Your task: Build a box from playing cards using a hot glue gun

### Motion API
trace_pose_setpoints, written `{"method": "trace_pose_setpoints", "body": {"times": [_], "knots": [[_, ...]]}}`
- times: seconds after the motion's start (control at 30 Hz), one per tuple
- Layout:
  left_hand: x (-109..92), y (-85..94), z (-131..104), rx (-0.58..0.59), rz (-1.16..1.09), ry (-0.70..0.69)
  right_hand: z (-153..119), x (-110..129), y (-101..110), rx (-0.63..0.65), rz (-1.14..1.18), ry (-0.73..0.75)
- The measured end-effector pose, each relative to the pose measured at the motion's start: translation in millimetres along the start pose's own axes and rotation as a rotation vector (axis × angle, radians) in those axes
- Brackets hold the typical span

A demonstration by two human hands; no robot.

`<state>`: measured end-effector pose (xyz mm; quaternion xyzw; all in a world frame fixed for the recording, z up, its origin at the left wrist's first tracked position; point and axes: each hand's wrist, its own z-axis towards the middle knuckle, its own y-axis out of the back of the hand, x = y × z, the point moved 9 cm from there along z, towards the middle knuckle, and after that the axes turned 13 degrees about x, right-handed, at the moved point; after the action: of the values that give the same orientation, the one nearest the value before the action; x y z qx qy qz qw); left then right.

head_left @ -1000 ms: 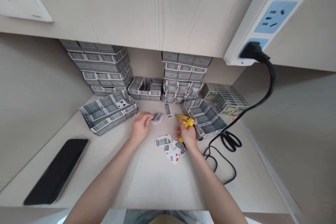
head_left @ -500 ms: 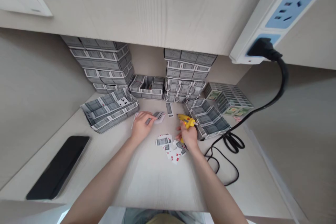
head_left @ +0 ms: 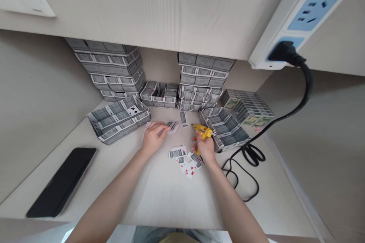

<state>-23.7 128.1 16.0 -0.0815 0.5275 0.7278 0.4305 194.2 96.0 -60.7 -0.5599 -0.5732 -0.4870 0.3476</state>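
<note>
My left hand is closed on some playing cards, its thumb and fingertips at their left end. More card edges show behind its knuckles. In my right hand is a yellow glue gun, nozzle pointing left, with a small orange light on its body. Between and below the hands lies a loose pile of cards, some face up with red marks, some grey side up. A grey card strip lies flat beyond the hands, near the nozzle.
Open trays made of cards stand at left and right. Card-built stacks rise behind. A black phone lies at the left. The black cord runs from the power strip down onto the desk, coiling at right.
</note>
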Motion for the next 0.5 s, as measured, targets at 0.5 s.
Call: {"method": "trace_pose_setpoints", "body": {"times": [0.5], "knots": [[0.7,3.7,-1.5,-0.044,0.036,0.016,-2.5,2.0,4.1,-0.082,-0.045,0.007]]}}
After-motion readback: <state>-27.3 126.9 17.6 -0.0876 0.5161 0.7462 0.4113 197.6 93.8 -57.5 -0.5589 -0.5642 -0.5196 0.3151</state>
